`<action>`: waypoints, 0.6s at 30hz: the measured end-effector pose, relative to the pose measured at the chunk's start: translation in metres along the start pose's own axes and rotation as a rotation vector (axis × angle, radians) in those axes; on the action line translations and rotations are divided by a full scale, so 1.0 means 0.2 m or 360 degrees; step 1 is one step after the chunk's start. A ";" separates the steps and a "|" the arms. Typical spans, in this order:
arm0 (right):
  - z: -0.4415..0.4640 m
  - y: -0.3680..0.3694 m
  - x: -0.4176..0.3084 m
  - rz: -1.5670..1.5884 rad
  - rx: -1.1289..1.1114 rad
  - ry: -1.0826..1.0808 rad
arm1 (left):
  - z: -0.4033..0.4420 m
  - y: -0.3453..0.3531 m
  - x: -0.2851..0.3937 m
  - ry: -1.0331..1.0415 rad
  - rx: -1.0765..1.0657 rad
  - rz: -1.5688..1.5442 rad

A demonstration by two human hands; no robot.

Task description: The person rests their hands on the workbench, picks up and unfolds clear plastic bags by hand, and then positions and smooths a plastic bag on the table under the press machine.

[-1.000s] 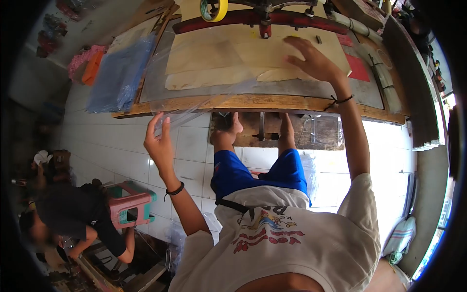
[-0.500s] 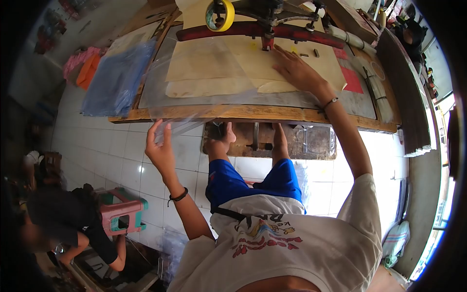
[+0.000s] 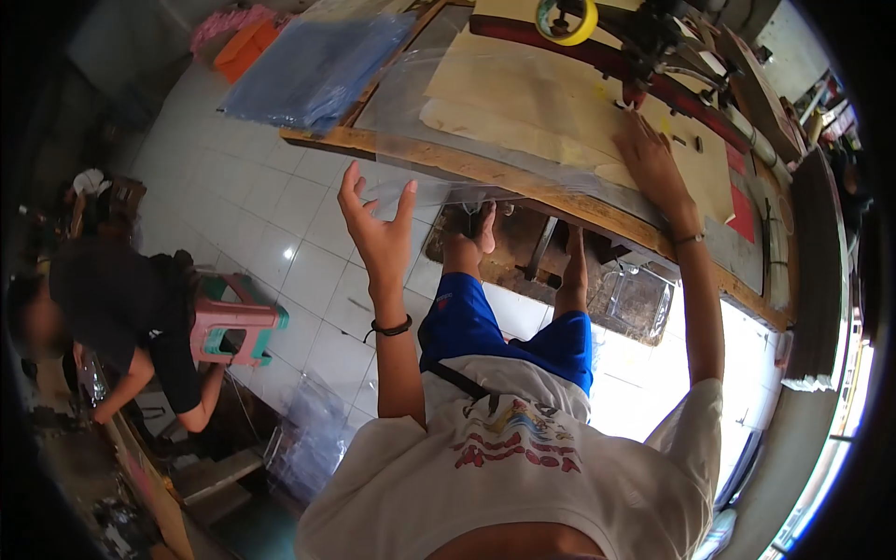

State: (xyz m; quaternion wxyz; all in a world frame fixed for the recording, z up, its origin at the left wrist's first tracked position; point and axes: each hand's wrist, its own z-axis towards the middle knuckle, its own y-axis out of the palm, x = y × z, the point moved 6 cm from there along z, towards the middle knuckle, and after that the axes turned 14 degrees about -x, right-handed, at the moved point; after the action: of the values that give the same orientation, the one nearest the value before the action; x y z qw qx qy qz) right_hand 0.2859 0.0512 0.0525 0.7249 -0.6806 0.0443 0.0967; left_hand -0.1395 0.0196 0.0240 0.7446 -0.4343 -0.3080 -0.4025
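My left hand [image 3: 378,229] is raised in front of the table's wooden edge, thumb and fingers spread apart with nothing gripped. Just beyond its fingertips, a clear plastic sheet [image 3: 401,149] lies across the table and hangs over the edge. My right hand [image 3: 651,163] rests on the tan board [image 3: 523,103], fingers extended and slightly blurred. Its fingertips are beside the red lower tip [image 3: 634,96] of a dark press-like machine [image 3: 658,42]. A red bar [image 3: 579,47] crosses above the board, with a yellow tape roll [image 3: 567,21] hanging on it.
A stack of bluish plastic sheets [image 3: 313,70] lies on the left, beside an orange item [image 3: 247,51]. My feet are at a wooden base with a pedal [image 3: 541,250]. Another person [image 3: 121,299] bends by a pink-and-green stool [image 3: 238,317] at lower left.
The view has turned, so the table now slopes down to the right. My left hand has spread its fingers wider, near the sheet. My right hand stays by the machine's red tip.
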 end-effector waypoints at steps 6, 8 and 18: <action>-0.22 -0.01 -0.25 0.0116 -0.0086 -0.0107 | -0.01 -0.01 -0.08 -0.0100 -0.0233 -0.0324; -0.28 -0.01 -0.32 0.0176 -0.0059 -0.0162 | 0.00 -0.02 -0.06 -0.0090 -0.0268 -0.0252; -0.35 -0.05 -0.54 0.0306 0.0295 0.0046 | 0.03 0.06 0.00 -0.0098 -0.0402 -0.0347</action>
State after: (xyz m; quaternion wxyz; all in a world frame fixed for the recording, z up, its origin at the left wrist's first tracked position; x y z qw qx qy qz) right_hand 0.1868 -0.0274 0.0782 0.7713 -0.6047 0.1285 0.1516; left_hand -0.1292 0.0280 0.0215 0.6262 -0.5006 -0.3231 -0.5028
